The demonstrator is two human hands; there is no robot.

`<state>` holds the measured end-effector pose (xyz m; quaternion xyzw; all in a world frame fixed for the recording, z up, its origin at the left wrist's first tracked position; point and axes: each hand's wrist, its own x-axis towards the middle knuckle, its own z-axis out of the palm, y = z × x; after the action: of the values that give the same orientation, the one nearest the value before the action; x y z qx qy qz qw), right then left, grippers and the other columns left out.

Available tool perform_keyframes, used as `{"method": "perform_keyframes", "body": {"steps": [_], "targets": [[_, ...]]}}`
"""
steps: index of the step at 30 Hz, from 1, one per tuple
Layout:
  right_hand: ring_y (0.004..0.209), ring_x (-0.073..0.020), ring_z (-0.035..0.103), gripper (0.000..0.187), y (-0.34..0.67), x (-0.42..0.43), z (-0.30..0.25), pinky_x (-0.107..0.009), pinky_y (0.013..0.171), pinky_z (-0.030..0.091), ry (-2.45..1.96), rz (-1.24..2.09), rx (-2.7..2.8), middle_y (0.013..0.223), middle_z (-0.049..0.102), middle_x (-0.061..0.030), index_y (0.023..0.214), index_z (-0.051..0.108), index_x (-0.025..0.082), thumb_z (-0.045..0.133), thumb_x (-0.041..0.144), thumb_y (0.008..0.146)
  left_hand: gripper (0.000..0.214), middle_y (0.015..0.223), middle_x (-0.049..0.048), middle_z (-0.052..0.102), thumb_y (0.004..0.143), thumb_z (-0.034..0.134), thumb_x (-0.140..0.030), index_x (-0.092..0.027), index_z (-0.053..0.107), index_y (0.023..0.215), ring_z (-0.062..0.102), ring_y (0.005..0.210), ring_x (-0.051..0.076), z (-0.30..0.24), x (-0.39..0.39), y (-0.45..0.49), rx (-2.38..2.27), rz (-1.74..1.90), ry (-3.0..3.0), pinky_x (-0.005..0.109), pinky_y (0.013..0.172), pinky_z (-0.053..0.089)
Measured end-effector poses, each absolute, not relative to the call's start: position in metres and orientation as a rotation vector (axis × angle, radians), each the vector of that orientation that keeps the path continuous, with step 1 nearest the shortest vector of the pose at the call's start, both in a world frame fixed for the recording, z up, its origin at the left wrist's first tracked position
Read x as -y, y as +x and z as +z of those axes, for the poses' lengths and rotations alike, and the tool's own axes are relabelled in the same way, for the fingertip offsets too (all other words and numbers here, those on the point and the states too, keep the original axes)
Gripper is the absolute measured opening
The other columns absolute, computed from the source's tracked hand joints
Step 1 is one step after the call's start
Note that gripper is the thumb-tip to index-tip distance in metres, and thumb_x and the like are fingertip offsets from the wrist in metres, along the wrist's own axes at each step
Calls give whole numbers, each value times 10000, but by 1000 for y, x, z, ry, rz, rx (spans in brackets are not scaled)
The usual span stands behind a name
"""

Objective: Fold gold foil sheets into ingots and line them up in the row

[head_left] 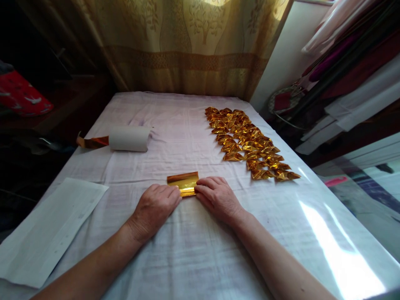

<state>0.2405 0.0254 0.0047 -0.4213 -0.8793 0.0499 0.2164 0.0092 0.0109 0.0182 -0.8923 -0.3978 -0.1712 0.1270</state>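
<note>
A small sheet of gold foil paper lies on the cloth-covered table with its near edge folded over. At the left end of that fold, my left hand pinches the paper, fingers closed. My right hand grips the opposite end in the same way, its fingertips on the fold. Both thumbs are mostly hidden. Further off to the right stand several folded gold foil ingots, set out in slanting rows.
A grey-white cardboard roll lies at the back left, with a copper-coloured foil strip at its left end. White paper rests at the left edge. Beyond the table hangs a gold curtain; clothes hang at right.
</note>
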Motion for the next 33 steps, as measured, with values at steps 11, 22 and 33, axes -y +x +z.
{"method": "perform_keyframes", "body": {"steps": [11, 22, 33], "targets": [[920, -206, 620, 192, 236, -30, -4, -352, 827, 427, -1286, 171, 2251, 1011, 723, -53, 890, 683, 206, 530, 271, 984, 237, 1009, 67, 702, 981, 466, -254, -179, 664, 873, 639, 945, 208, 9, -19, -7, 1475, -745, -2727, 360, 861, 489], [868, -208, 589, 171, 229, -35, -1, -348, 779, 395, -1475, 226, 2203, 936, 686, -54, 802, 645, 207, 577, 280, 941, 249, 1040, 71, 679, 958, 492, -311, -201, 606, 766, 614, 978, 235, 8, -22, -6, 1716, -801, -2685, 417, 904, 474], [863, -213, 570, 183, 224, -34, -3, -346, 759, 370, -1553, 115, 2191, 906, 672, -49, 782, 632, 210, 600, 307, 934, 245, 1036, 74, 668, 919, 545, -289, -202, 587, 694, 597, 993, 249, 10, -25, -4, 1791, -746, -2653, 428, 897, 476]]}}
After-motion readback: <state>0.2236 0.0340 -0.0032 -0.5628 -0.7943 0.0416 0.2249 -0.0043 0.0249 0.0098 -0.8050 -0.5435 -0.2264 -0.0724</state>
